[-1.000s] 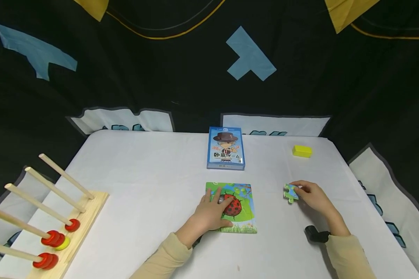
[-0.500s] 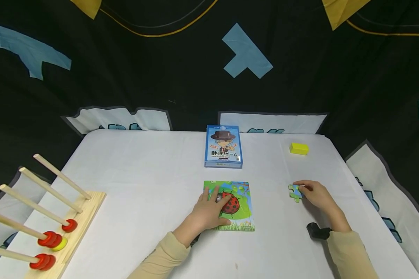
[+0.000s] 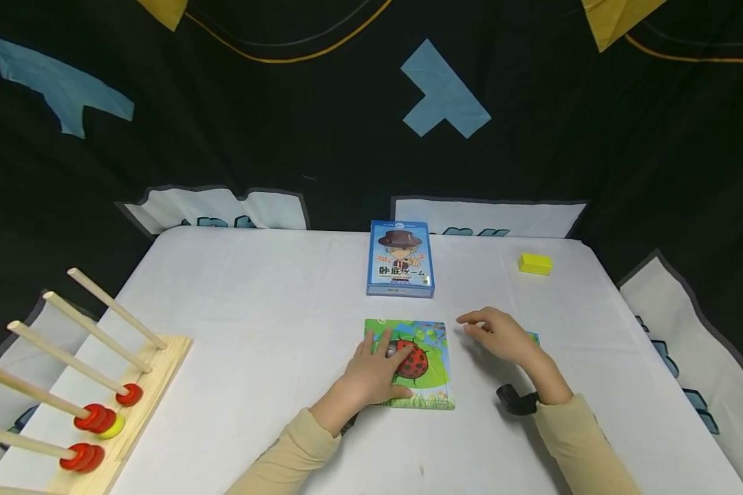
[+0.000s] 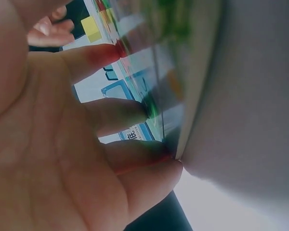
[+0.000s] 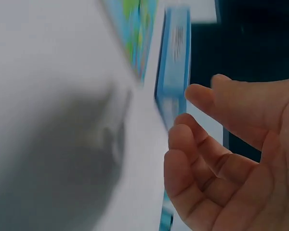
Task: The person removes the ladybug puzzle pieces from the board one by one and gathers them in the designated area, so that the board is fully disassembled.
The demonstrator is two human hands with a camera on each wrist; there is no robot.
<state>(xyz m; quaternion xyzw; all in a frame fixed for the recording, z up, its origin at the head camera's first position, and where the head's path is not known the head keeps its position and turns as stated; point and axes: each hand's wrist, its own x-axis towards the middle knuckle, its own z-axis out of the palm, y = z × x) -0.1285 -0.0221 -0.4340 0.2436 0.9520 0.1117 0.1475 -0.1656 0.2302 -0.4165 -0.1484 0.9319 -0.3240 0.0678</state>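
Ladybug board [image 3: 432, 371], inside the table's [image 3: 272, 330] far edge, likely steadied by flat-spread left hand [image 3: 373, 377]; right hand [image 3: 498, 335] empty, loosely curled.

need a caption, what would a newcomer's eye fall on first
Probably the ladybug picture board, partly under the person's left hand, near the middle of the white table. Next, the blue Undercover Game box just beyond it, and the wooden peg stand with red and yellow rings at far left.
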